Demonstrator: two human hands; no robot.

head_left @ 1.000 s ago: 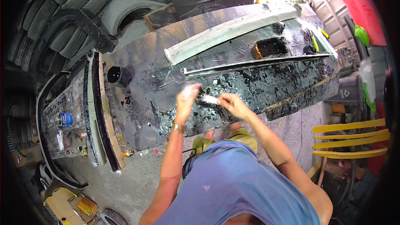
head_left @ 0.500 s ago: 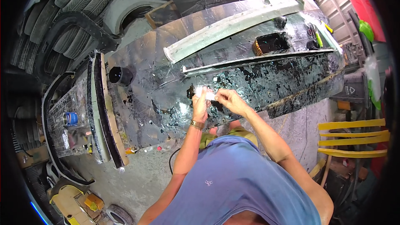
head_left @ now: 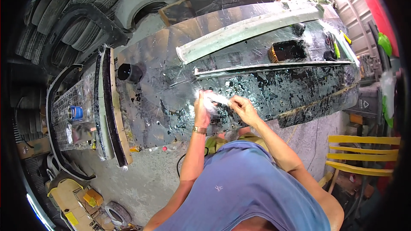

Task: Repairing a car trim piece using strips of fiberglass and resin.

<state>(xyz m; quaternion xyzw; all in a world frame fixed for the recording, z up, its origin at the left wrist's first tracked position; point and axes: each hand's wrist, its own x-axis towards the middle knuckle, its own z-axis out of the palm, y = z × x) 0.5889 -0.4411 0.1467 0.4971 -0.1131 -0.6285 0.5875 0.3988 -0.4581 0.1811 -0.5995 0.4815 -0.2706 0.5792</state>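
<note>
My left hand (head_left: 201,114), with a watch on its wrist, is closed around a fluffy bunch of white fibre strands (head_left: 211,102) that looks like glass fibre. A flattened white length of it (head_left: 221,99) runs across to my right hand (head_left: 243,108), whose thumb and fingers pinch its end. Both hands are above the near part of a dark worktable (head_left: 171,94) blotched with shiny black residue. Beyond them lies a long narrow whitish strip (head_left: 257,68), and past that a wider pale green curved panel (head_left: 248,31).
A black cup (head_left: 129,73) stands at the table's left, a square black container (head_left: 289,51) at the right. Long curved strips (head_left: 113,115) span the left end, near a blue can (head_left: 75,113). Yellow slats (head_left: 361,157) stand at the right. Wheel-arch panels (head_left: 145,2) fill the back left.
My right hand has moved away from the left, drawing the white fibre out between them. The bunch in my left hand now looks looser and fluffier. The whole view has shifted slightly.
</note>
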